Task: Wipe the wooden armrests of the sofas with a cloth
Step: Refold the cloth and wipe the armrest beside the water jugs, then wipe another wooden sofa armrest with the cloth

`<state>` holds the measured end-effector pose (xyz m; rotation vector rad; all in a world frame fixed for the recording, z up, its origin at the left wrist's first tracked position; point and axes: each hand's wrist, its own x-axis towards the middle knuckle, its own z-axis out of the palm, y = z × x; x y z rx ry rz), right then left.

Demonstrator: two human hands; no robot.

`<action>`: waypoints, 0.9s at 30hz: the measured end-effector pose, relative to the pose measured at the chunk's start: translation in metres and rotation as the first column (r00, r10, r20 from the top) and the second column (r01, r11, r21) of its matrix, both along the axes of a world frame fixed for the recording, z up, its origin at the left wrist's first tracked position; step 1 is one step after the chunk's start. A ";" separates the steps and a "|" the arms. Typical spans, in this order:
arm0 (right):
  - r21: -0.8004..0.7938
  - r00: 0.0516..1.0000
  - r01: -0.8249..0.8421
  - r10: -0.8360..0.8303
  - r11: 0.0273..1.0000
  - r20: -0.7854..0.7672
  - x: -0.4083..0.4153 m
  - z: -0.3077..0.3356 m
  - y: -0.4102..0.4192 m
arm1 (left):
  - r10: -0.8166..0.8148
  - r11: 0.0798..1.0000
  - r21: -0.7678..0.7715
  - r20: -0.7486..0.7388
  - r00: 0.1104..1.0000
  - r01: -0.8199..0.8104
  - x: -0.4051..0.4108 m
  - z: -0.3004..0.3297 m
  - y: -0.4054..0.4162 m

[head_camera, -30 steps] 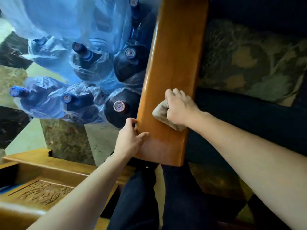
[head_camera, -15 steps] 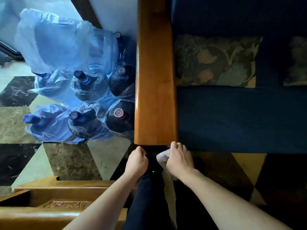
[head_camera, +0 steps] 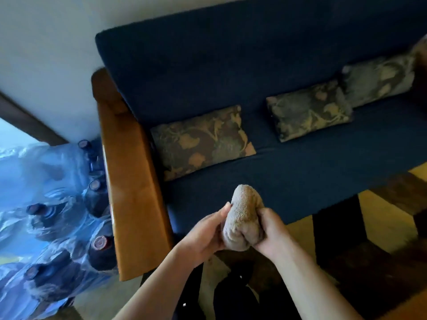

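Note:
A bunched beige cloth (head_camera: 243, 218) is held up in front of the dark blue sofa (head_camera: 288, 172). My left hand (head_camera: 205, 234) cups its left side, thumb and fingers curled against it. My right hand (head_camera: 271, 232) grips its right side. The glossy wooden armrest (head_camera: 131, 188) runs along the sofa's left end, to the left of both hands, and neither hand touches it. The sofa's right end is out of view.
Three patterned cushions (head_camera: 201, 142) (head_camera: 308, 109) (head_camera: 379, 79) lie on the seat. Several large water bottles wrapped in blue plastic (head_camera: 57, 215) stand on the floor left of the armrest. Patterned marble floor (head_camera: 381, 218) lies to the right. My dark trouser legs (head_camera: 231, 299) are below the hands.
My right hand wiped the cloth down the armrest and off its near end. Both hands then rose and met on the cloth. My view swung right across the sofa.

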<state>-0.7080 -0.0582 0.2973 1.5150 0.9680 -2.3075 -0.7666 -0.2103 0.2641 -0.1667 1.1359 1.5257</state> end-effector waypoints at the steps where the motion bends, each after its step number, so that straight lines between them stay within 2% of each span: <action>1: 0.004 0.999 0.034 -0.034 0.999 -0.010 -0.002 0.006 0.012 | 0.000 1.000 -0.005 -0.053 0.999 -0.001 -0.005 0.008 0.013; 4: 0.037 0.992 0.116 -0.113 0.993 -0.054 -0.002 0.027 0.068 | -0.031 1.000 -0.009 -0.100 0.994 0.030 -0.023 0.032 0.068; 7: 0.101 0.984 0.171 -0.164 0.980 -0.073 0.005 0.045 0.119 | -0.164 0.984 -0.105 -0.255 0.953 0.141 -0.032 0.051 0.123; 9: 0.139 0.975 0.208 -0.195 0.968 -0.104 0.016 0.055 0.153 | -0.201 0.967 -0.224 -0.380 0.903 0.121 -0.031 0.066 0.164; 11: 0.188 0.965 0.249 -0.228 0.950 -0.126 0.030 0.062 0.185 | -0.161 0.972 -0.226 -0.468 0.869 0.058 -0.031 0.079 0.205; 12: 0.204 0.957 0.278 -0.252 0.939 -0.144 0.040 0.067 0.205 | -0.131 0.984 -0.166 -0.439 0.889 0.064 -0.028 0.086 0.230; 14: 0.233 0.939 0.331 -0.293 0.915 -0.182 0.057 0.076 0.235 | -0.178 0.984 -0.076 -0.334 0.926 0.162 -0.021 0.098 0.266; 19: 0.311 0.876 0.450 -0.345 0.837 -0.337 0.108 0.104 0.310 | -0.449 0.871 0.051 -0.320 0.834 0.488 0.017 0.120 0.353; 22: 0.345 0.832 0.534 -0.407 0.772 -0.377 0.125 0.110 0.337 | -0.403 0.877 0.124 -0.337 0.851 0.464 0.037 0.126 0.398; 24: 0.358 0.776 0.625 -0.504 0.694 -0.378 0.140 0.109 0.365 | -0.406 0.869 0.154 -0.323 0.855 0.471 0.054 0.125 0.442; 27: 0.369 0.721 0.692 -0.582 0.620 -0.376 0.154 0.117 0.402 | -0.399 0.866 0.141 -0.381 0.834 0.479 0.068 0.122 0.495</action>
